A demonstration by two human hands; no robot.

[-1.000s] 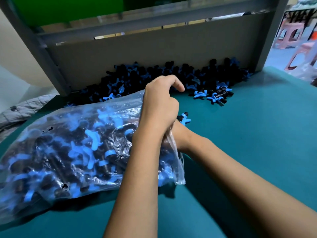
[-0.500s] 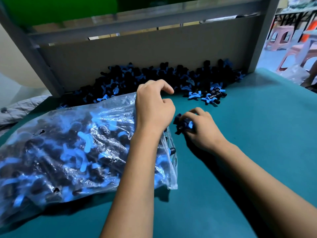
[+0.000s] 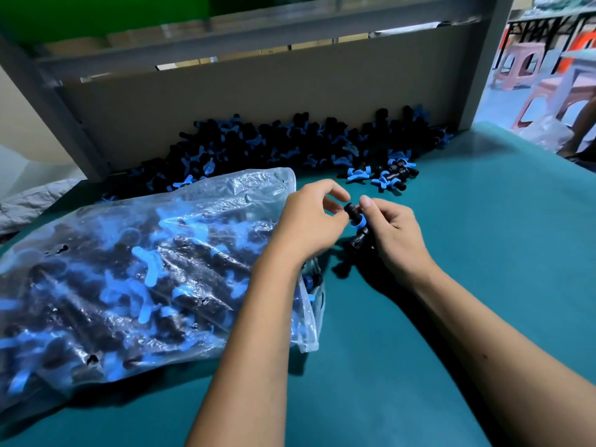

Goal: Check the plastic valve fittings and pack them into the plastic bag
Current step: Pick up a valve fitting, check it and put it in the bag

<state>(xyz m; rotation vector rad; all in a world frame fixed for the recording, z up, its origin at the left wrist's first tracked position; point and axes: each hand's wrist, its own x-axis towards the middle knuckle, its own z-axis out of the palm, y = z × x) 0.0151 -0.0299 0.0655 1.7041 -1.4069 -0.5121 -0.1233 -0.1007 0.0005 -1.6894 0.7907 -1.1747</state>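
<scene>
A clear plastic bag [image 3: 135, 272], stuffed with black and blue valve fittings, lies on its side at the left of the green table [image 3: 483, 253]. Its mouth faces right, under my left forearm. My right hand [image 3: 395, 233] grips a black valve fitting with a blue ring [image 3: 356, 222] just right of the bag's mouth. My left hand [image 3: 311, 221] has curled fingers pinching the fitting's top end. A long pile of loose fittings [image 3: 290, 140] lies along the back board.
A grey board and metal frame [image 3: 258, 85] close off the table's back. A few loose fittings [image 3: 387, 177] sit apart near the pile's right end. Plastic stools [image 3: 522, 62] and a crumpled bag [image 3: 545, 133] lie beyond the right edge.
My right hand drew out from beside the bag's mouth, took up a fitting and raised it. My left hand left the bag's edge and met the fitting.
</scene>
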